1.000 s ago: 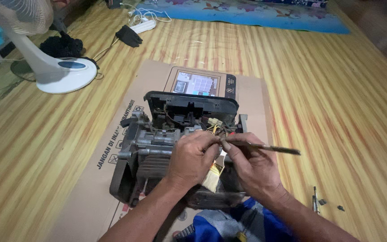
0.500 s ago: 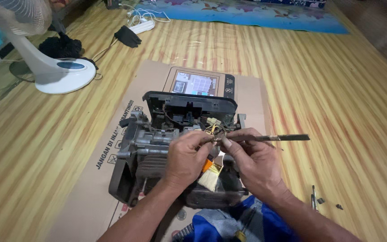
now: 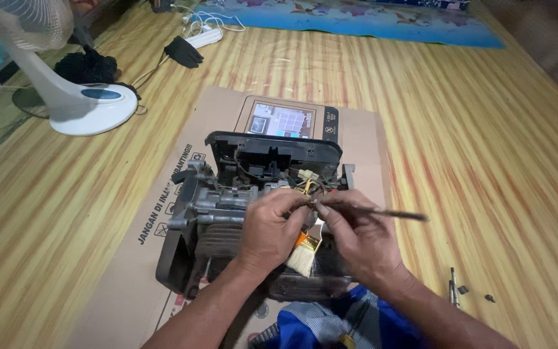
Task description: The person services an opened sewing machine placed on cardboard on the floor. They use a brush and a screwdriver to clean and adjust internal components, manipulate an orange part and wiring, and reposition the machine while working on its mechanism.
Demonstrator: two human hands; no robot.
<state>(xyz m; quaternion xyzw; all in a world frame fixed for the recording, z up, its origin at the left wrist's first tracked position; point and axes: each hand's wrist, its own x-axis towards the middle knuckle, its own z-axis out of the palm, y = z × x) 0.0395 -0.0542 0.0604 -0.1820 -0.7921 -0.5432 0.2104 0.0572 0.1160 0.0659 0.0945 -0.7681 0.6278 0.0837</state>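
While both hands meet over the opened machine (image 3: 247, 220) at frame centre, the step in hand looks like probing the wire bundle (image 3: 309, 184) at its top edge. Left hand (image 3: 272, 226) is pinched shut on the wires, with a small paintbrush (image 3: 305, 255) tucked under its palm, bristles at 6 o'clock. Right hand (image 3: 356, 236) is clamped on a thin dark rod (image 3: 382, 212), tip meeting the wires, tail out to 3 o'clock. The hands touch at the fingertips.

The machine sits on a cardboard sheet (image 3: 137, 258) on the striped floor, its black cover (image 3: 272, 145) tipped up at 12 o'clock, and a panel with a screen (image 3: 285, 119) lies flat just beyond.

Judgement: the next move needs a steady left pinch and a fine rod tip; the wires are thin and crowded.

Count: one machine, one brush, one rod, one screen panel, one white fan (image 3: 66, 97) at 10 o'clock, one screwdriver bit (image 3: 452, 284) and two small screws (image 3: 463, 289) at 4 o'clock.
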